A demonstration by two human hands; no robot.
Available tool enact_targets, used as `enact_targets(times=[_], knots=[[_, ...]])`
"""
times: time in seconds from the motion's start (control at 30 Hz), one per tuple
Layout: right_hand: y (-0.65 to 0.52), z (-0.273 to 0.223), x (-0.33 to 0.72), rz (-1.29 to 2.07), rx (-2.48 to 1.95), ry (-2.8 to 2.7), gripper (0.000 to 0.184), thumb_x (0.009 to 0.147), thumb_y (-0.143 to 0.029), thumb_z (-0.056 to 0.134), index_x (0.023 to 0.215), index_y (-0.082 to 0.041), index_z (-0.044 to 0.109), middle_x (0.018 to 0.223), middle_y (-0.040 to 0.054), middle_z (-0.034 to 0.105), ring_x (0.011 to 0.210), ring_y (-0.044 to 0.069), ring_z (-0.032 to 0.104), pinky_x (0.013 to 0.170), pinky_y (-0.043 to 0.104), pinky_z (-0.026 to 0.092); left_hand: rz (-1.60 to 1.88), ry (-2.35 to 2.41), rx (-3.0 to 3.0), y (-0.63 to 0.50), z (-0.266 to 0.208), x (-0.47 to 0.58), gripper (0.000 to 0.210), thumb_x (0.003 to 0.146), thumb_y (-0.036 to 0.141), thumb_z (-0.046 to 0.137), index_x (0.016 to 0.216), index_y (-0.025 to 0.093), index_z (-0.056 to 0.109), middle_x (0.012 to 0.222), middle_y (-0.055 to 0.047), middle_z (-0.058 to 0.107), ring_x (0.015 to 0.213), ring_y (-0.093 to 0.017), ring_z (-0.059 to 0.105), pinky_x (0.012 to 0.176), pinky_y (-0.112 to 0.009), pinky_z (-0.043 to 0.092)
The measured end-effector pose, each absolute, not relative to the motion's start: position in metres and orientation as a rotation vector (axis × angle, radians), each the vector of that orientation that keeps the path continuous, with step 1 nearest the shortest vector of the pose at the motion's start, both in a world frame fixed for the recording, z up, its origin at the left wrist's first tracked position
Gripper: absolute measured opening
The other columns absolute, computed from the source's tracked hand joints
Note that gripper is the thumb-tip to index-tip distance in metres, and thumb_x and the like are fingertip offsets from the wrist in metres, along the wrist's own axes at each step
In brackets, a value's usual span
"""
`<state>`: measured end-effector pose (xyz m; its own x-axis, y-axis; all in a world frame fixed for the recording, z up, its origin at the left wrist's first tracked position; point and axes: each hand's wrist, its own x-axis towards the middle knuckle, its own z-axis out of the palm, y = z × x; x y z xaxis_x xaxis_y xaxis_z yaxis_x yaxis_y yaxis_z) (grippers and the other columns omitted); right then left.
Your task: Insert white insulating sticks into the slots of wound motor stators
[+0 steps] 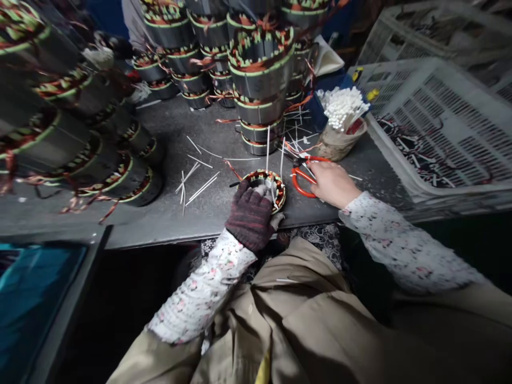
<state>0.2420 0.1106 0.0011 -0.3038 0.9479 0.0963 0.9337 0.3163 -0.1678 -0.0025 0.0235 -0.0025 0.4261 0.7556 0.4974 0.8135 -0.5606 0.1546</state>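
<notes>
A motor stator (pixel 281 199) with a pale green rim and copper windings lies near the table's front edge. My left hand (pixel 250 216), in a dark striped glove with bare-looking grey fingertips, is closed on its near left side, fingers reaching into the ring. Two white tie strings (pixel 268 149) stand up from the stator's far side and right side. To the right, my bare right hand (pixel 333 181) is closed on the orange-red handles of a pair of scissors (pixel 299 184), whose dark blades point left and away. My right fingertips are partly hidden.
Stacked stators (pixel 262 88) stand behind, with more stacks (pixel 72 144) at left. Cut white strings (pixel 202 188) lie scattered on the table (pixel 168 224). At right are a cup (pixel 340 141) of white strings (pixel 346 106) and a white plastic crate (pixel 444 117) holding wire scraps.
</notes>
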Motion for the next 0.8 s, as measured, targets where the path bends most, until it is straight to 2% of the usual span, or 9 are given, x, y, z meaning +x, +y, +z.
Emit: enact_targets(times=[0.1, 0.2, 0.3, 0.37, 0.43, 0.57, 0.7, 0.8], knots=[[0.126, 0.006, 0.245, 0.006, -1.863, -2.574, 0.065, 0.081, -0.007, 0.049, 0.146, -0.006, 0.052, 0.113, 0.0236, 0.071, 0.100, 0.033, 0.067, 0.087, 0.042, 0.048, -0.550, -1.432, -2.547, 0.025, 0.001, -0.002, 0.040, 0.086, 0.048, 0.077, 0.104, 0.013, 0.072, 0.104, -0.012, 0.076, 0.103, -0.032, 0.071, 0.119, -0.058, 0.045], [0.135, 0.016, 0.244, 0.134, -1.936, -2.624, 0.079, 0.076, -0.009, 0.056, 0.154, -0.008, 0.044, 0.115, 0.0227, 0.072, 0.101, 0.033, 0.068, 0.087, 0.041, 0.049, -0.466, -1.413, -2.572, 0.027, 0.005, -0.011, 0.038, 0.085, 0.052, 0.077, 0.093, 0.015, 0.073, 0.094, -0.010, 0.075, 0.098, -0.030, 0.072, 0.118, -0.055, 0.046], [0.136, 0.022, 0.242, 0.306, -1.918, -2.657, 0.086, 0.076, -0.020, 0.062, 0.159, -0.012, 0.039, 0.124, 0.0204, 0.070, 0.110, 0.033, 0.067, 0.090, 0.038, 0.049, -0.464, -1.382, -2.609, 0.026, 0.005, -0.024, 0.037, 0.087, 0.052, 0.076, 0.097, 0.017, 0.072, 0.097, -0.010, 0.076, 0.101, -0.029, 0.071, 0.119, -0.055, 0.044], [0.133, 0.023, 0.237, 0.277, -1.939, -2.645, 0.084, 0.079, -0.025, 0.062, 0.159, -0.013, 0.039, 0.129, 0.0211, 0.067, 0.110, 0.033, 0.067, 0.089, 0.037, 0.049, -0.498, -1.354, -2.628, 0.025, 0.005, -0.031, 0.037, 0.088, 0.050, 0.074, 0.104, 0.017, 0.071, 0.102, -0.010, 0.076, 0.106, -0.029, 0.070, 0.120, -0.055, 0.043], [0.128, 0.023, 0.233, 0.196, -1.988, -2.646, 0.080, 0.080, -0.023, 0.061, 0.157, -0.013, 0.042, 0.130, 0.0219, 0.066, 0.106, 0.032, 0.068, 0.086, 0.037, 0.050, -0.564, -1.309, -2.635, 0.024, 0.003, -0.037, 0.038, 0.090, 0.049, 0.073, 0.110, 0.016, 0.070, 0.107, -0.011, 0.076, 0.110, -0.029, 0.069, 0.121, -0.055, 0.043], [0.114, 0.023, 0.234, 0.148, -1.937, -2.699, 0.068, 0.084, -0.022, 0.057, 0.152, -0.020, 0.051, 0.125, 0.0157, 0.071, 0.105, 0.031, 0.070, 0.084, 0.038, 0.051, -0.652, -1.225, -2.645, 0.025, 0.001, -0.041, 0.043, 0.092, 0.049, 0.071, 0.120, 0.017, 0.067, 0.110, -0.009, 0.076, 0.113, -0.028, 0.069, 0.121, -0.054, 0.044], [0.102, 0.019, 0.233, 0.226, -1.494, -2.655, 0.056, 0.086, -0.029, 0.056, 0.140, -0.016, 0.060, 0.126, 0.0155, 0.071, 0.110, 0.030, 0.066, 0.093, 0.040, 0.051, -0.613, -1.249, -2.651, 0.027, -0.001, -0.040, 0.041, 0.090, 0.050, 0.071, 0.115, 0.017, 0.069, 0.105, -0.010, 0.076, 0.111, -0.030, 0.069, 0.120, -0.056, 0.044], [0.101, 0.016, 0.216, 0.089, -1.337, -2.671, 0.053, 0.084, -0.031, 0.058, 0.134, -0.014, 0.065, 0.115, 0.0171, 0.072, 0.110, 0.033, 0.064, 0.095, 0.043, 0.049, -0.608, -1.268, -2.648, 0.027, -0.001, -0.040, 0.040, 0.089, 0.050, 0.071, 0.109, 0.016, 0.071, 0.102, -0.011, 0.076, 0.109, -0.030, 0.069, 0.120, -0.057, 0.044]])
